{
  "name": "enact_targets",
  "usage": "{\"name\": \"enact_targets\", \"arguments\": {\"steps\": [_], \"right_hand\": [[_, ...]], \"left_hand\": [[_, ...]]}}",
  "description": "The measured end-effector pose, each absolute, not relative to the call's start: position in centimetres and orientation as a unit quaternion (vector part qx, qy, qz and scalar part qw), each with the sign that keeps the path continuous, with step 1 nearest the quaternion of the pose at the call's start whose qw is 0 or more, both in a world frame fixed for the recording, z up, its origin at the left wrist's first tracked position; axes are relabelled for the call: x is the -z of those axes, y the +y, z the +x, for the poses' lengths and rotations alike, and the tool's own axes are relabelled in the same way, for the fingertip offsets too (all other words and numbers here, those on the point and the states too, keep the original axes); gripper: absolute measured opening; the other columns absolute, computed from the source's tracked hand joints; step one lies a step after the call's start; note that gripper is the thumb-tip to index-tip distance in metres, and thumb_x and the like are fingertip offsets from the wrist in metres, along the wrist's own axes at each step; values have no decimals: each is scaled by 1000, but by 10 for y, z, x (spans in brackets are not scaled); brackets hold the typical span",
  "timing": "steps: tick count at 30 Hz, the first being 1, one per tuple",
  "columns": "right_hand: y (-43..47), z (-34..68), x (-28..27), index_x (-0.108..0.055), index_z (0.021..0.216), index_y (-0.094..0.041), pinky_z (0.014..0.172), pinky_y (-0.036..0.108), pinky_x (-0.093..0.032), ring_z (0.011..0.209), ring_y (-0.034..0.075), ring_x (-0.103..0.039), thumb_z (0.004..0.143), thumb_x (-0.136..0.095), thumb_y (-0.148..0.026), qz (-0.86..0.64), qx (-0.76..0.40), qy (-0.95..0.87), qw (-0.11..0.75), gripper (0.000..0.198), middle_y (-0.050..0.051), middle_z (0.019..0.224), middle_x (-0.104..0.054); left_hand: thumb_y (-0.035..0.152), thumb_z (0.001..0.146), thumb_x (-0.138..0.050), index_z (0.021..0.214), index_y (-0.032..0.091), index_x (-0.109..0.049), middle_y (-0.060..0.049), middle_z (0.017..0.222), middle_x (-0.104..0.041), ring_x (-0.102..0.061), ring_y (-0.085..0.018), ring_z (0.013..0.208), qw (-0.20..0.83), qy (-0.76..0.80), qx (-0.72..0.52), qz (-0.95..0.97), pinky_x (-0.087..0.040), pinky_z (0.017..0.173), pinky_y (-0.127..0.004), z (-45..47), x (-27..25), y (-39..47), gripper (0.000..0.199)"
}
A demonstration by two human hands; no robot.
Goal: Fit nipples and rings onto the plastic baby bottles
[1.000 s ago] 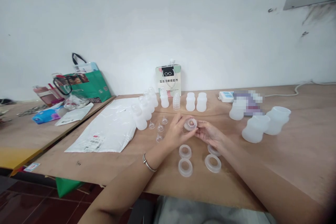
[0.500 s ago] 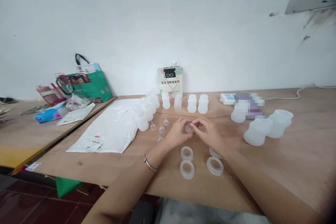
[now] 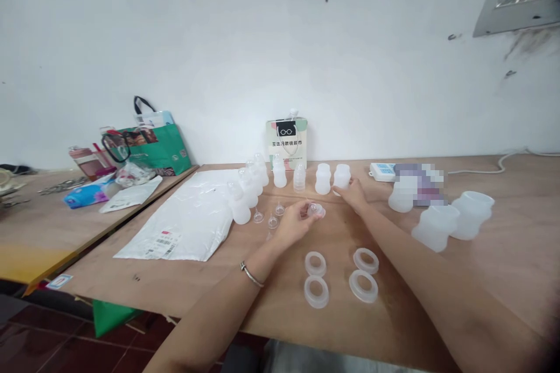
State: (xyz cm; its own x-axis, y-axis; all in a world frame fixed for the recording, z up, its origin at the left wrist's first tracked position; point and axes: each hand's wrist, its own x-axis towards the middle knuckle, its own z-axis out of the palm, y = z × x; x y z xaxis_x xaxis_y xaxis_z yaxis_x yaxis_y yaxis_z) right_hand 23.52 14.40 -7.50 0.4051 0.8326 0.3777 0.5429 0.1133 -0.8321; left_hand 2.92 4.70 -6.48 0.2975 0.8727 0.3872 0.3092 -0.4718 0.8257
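Note:
My left hand [image 3: 292,225] is closed on a clear bottle nipple set in a screw ring [image 3: 317,210], held above the table. Farther back, my right hand [image 3: 352,194] has its fingers around the lower part of a frosted white baby bottle [image 3: 342,173], which has no top. Beside it stands another topless bottle [image 3: 323,178]. Several loose clear nipples [image 3: 273,221] sit left of my left hand, one partly hidden by it. Nearer me lie several translucent screw rings, among them a front right ring [image 3: 363,286] and a front left ring [image 3: 316,292].
Bottles with nipples [image 3: 240,210] line the edge of a white mailing bag [image 3: 175,215]. A paper bag [image 3: 286,143] leans on the wall. At right are more topless bottles [image 3: 435,227] and a white box [image 3: 382,172]. A green bag [image 3: 164,148] stands on the left table.
My right hand has left the nipple and ring and reached away to a topless bottle at the back. My left hand keeps the nipple and ring. The view has shifted slightly.

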Motion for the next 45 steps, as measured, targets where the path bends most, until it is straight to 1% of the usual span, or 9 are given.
{"name": "enact_targets", "arguments": {"steps": [4, 7, 10, 16, 25, 31, 36, 39, 45], "right_hand": [[135, 234, 80, -50, 96, -14, 78, 37, -41, 97, 26, -55, 63, -60, -37, -653, -137, -501, 550, 42, 16, 100, -59], [114, 235, 81, -47, 101, -13, 74, 38, -43, 91, 27, -56, 67, -58, -43, -648, -116, -489, 572, 47, 17, 100, -59], [86, 234, 78, -49, 103, -16, 77, 39, -43, 89, 25, -55, 69, -57, -49, -593, -73, -561, 573, 48, 11, 98, -59], [32, 226, 71, -50, 115, -25, 85, 41, -42, 96, 25, -53, 75, -52, -51, -525, -20, -724, 447, 48, 7, 101, -50], [14, 213, 64, -47, 120, -28, 81, 38, -45, 94, 23, -53, 79, -50, -41, -504, -8, -763, 406, 43, 7, 101, -48], [7, 220, 64, -50, 120, -25, 78, 40, -46, 92, 26, -52, 79, -50, -32, -491, 62, -784, 374, 42, 10, 101, -45], [6, 213, 61, -48, 119, -28, 76, 38, -47, 87, 24, -57, 74, -55, -40, -502, -36, -763, 406, 47, 6, 98, -52], [6, 205, 58, -50, 117, -29, 79, 37, -47, 92, 23, -56, 73, -57, -42, -491, -98, -753, 428, 46, 4, 104, -55], [6, 205, 56, -52, 114, -25, 81, 36, -45, 97, 23, -55, 74, -56, -42, -465, -127, -742, 467, 44, 5, 107, -58]], "left_hand": [[32, 72, -62, 93, 18, -59, -7, 93, -66, -62, -18, 87, 339, 395, -465, 716, -47, 80, -32, 29, 62, 47, 25], [32, 71, -63, 90, 17, -57, -8, 91, -66, -62, -18, 86, 370, 390, -504, 676, -47, 79, -32, 29, 60, 49, 25], [33, 71, -64, 89, 16, -55, -8, 93, -65, -61, -17, 86, 393, 380, -553, 629, -46, 79, -31, 29, 56, 49, 27], [36, 72, -62, 89, 16, -54, -4, 90, -62, -58, -13, 83, 387, 355, -622, 581, -44, 79, -28, 27, 48, 46, 27], [35, 72, -62, 100, 16, -56, -5, 95, -62, -57, -15, 87, 454, 315, -579, 599, -44, 82, -30, 31, 49, 43, 34], [43, 71, -61, 87, 13, -63, -6, 90, -64, -57, -18, 87, 455, 387, -492, 634, -44, 82, -33, 27, 42, 39, 34], [34, 72, -62, 107, 18, -58, -7, 104, -62, -55, -20, 99, 479, 327, -464, 670, -42, 89, -34, 21, 24, 30, 38], [30, 75, -60, 118, 23, -50, -8, 115, -57, -50, -20, 108, 508, 274, -459, 676, -40, 93, -34, 20, 16, 23, 45], [32, 73, -62, 119, 22, -44, -8, 119, -52, -49, -19, 110, 515, 292, -490, 640, -38, 94, -35, 22, 26, 33, 51]]}}
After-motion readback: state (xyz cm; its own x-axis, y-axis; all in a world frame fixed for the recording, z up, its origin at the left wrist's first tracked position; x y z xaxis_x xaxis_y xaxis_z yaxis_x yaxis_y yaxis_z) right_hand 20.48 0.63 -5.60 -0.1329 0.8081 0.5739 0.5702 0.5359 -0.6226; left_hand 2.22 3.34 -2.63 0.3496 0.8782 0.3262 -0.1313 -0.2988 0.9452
